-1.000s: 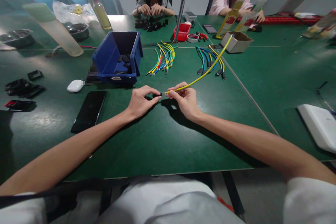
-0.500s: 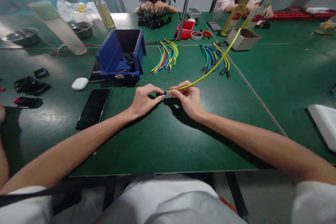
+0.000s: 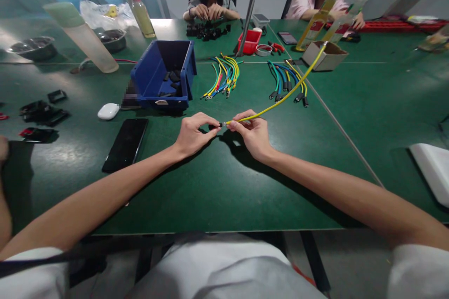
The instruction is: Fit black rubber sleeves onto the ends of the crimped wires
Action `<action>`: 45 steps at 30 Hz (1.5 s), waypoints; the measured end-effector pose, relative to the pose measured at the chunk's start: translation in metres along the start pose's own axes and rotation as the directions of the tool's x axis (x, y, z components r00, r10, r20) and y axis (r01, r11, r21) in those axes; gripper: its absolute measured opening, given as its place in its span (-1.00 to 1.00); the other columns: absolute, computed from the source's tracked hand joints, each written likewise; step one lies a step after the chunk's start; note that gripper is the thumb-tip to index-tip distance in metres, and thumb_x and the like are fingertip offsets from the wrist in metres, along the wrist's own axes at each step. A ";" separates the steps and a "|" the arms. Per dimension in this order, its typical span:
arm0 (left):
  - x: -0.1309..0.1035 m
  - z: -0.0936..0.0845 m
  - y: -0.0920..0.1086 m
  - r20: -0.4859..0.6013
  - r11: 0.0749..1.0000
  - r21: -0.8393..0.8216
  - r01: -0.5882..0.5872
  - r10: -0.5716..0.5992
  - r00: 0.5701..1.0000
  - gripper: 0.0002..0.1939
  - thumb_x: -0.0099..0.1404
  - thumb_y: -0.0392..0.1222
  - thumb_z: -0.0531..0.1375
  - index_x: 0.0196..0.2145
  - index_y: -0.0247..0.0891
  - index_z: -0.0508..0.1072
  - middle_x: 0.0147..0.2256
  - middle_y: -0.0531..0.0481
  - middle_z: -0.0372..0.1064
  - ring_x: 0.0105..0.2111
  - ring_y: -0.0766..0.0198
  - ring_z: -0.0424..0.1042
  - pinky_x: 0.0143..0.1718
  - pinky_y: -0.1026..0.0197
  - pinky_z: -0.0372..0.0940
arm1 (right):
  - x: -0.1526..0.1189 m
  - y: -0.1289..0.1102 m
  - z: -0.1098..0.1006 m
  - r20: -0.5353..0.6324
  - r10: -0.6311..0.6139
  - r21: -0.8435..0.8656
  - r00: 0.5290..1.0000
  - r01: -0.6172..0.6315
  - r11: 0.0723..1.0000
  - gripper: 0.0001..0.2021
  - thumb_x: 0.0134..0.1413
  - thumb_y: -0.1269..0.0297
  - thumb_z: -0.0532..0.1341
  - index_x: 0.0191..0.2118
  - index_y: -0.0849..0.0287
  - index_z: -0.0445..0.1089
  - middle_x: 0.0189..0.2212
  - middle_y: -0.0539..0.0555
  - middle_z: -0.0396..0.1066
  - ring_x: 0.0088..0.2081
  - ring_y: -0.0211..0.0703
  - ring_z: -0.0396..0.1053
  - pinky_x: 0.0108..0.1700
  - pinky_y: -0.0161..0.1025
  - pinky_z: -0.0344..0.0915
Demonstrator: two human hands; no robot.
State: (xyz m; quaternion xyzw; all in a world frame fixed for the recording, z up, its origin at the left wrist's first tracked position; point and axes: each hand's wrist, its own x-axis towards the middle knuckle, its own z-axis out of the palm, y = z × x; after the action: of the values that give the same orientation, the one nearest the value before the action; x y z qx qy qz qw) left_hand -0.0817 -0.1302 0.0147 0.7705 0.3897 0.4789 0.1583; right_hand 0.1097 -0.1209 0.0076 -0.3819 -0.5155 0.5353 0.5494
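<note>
Between my left hand's (image 3: 194,134) thumb and forefinger is pinched a small black cap (image 3: 215,126), mostly covered by the fingers. My right hand (image 3: 255,136) grips a yellow wire (image 3: 280,102) close to its metal terminal end. That terminal meets the cap's edge; whether it is inside, I cannot tell. From the right hand the wire's free length arcs up to the right. Beyond my hands lies a bundle of coloured wires (image 3: 226,77) with bare metal terminals. Right of it, another group of wires (image 3: 288,79) has black caps on the ends. Black pieces lie inside a blue bin (image 3: 180,103).
A black phone (image 3: 125,145) and a white case (image 3: 108,111) lie left of my hands. Farther back stand a red box (image 3: 249,42), a cardboard box (image 3: 324,59) and bottles (image 3: 143,14). Two people sit across the green table (image 3: 210,196). A white object (image 3: 433,170) lies far right.
The view has shifted very slightly. My hands keep the same hold, cap and wire terminal still end to end.
</note>
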 end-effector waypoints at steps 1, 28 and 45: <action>0.000 0.000 0.000 -0.004 1.000 -0.004 -0.004 0.004 1.000 -0.96 0.19 -0.29 0.33 -0.35 -0.24 0.59 -0.34 -0.04 0.57 -0.33 0.24 0.53 -0.25 0.20 0.41 | 0.000 0.000 0.000 0.004 0.004 0.000 1.000 -0.004 1.000 -0.74 -0.14 0.21 0.45 -0.39 0.13 0.38 -0.49 -0.06 0.46 -0.40 -0.23 0.49 -0.27 -0.24 0.43; -0.003 0.001 -0.002 -0.047 0.992 0.008 -0.127 0.127 0.991 -0.93 0.19 -0.36 0.32 -0.35 -0.23 0.57 -0.34 0.00 0.57 -0.32 0.27 0.53 -0.21 0.19 0.42 | 0.002 -0.001 -0.002 0.013 0.030 -0.065 0.999 -0.029 0.997 -0.71 -0.23 0.13 0.48 -0.43 0.14 0.44 -0.47 -0.02 0.46 -0.40 -0.22 0.42 -0.30 -0.23 0.36; -0.004 0.002 0.000 -0.057 0.990 0.032 -0.141 0.142 0.988 -1.00 0.22 -0.27 0.32 -0.36 -0.23 0.57 -0.35 -0.03 0.57 -0.33 0.26 0.53 -0.24 0.18 0.44 | 0.000 -0.002 0.000 0.034 0.021 -0.074 0.999 -0.018 0.997 -0.72 -0.23 0.11 0.47 -0.44 0.14 0.45 -0.49 -0.01 0.47 -0.42 -0.21 0.43 -0.33 -0.22 0.39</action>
State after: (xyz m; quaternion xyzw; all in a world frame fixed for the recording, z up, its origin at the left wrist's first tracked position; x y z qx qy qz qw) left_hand -0.0812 -0.1330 0.0115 0.7838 0.3452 0.5062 0.1014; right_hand 0.1105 -0.1208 0.0091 -0.3976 -0.5407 0.5279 0.5205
